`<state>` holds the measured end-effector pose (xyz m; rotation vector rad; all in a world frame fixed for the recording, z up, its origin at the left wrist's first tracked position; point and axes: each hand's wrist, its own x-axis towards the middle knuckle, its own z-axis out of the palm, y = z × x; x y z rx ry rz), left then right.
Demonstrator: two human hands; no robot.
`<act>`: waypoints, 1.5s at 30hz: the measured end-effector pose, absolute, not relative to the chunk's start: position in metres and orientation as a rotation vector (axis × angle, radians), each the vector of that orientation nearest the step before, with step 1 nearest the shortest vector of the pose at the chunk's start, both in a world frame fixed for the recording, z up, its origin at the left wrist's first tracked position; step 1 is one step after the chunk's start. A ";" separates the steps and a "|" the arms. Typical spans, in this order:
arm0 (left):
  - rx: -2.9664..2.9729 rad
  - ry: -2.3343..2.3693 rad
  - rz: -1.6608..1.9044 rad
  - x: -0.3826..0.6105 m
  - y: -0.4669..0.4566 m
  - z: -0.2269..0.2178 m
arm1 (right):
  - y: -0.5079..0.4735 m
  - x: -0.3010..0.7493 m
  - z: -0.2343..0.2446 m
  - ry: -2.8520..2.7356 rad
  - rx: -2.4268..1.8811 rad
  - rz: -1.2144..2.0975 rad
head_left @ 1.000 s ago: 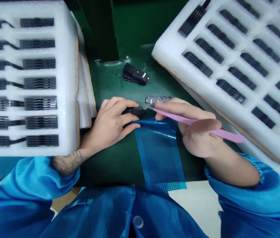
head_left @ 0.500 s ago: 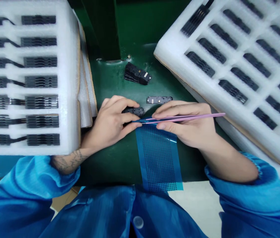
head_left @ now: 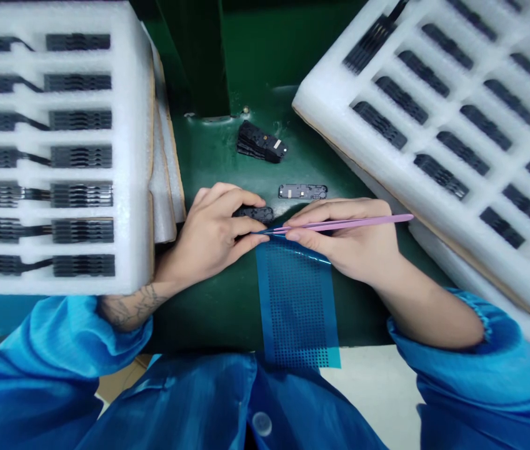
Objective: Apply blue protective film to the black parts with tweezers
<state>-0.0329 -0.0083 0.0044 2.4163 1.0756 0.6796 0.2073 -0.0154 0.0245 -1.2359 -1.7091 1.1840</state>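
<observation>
My left hand (head_left: 220, 228) pinches the top edge of a blue film sheet (head_left: 297, 300) between thumb and index finger. The sheet carries rows of small dark dots and hangs down over the table's front edge. Pink tweezers (head_left: 359, 222) are in my right hand (head_left: 349, 231), their tips at the film's edge close to my left fingertips. Whether the tips hold a dot I cannot tell. Just behind my left fingers lies a black plastic part (head_left: 258, 214), partly hidden by them. A second black part (head_left: 302, 191) lies flat beyond my right fingers.
A small pile of black parts (head_left: 261, 142) sits farther back on the green table (head_left: 209, 319). White foam trays (head_left: 134, 156) filled with black parts are stacked at left. More foam trays (head_left: 321, 94) stand angled at right. A green post (head_left: 194, 56) rises at the back.
My right hand and the tweezers have moved slightly left, and the tweezers look more closed. The upper right of the film has shifted a little. My left hand stays nearly in place.
</observation>
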 end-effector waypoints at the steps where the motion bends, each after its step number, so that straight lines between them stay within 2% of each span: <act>1: 2.416 1.076 0.680 -0.033 -0.008 0.005 | -0.015 0.207 0.024 -1.708 -1.235 1.190; 34: 2.425 1.084 0.666 -0.032 -0.009 0.006 | -0.015 0.204 0.025 -1.656 -1.194 1.249; 45: 2.413 1.095 0.653 -0.032 -0.009 0.008 | -0.015 0.206 0.025 -1.570 -1.327 1.135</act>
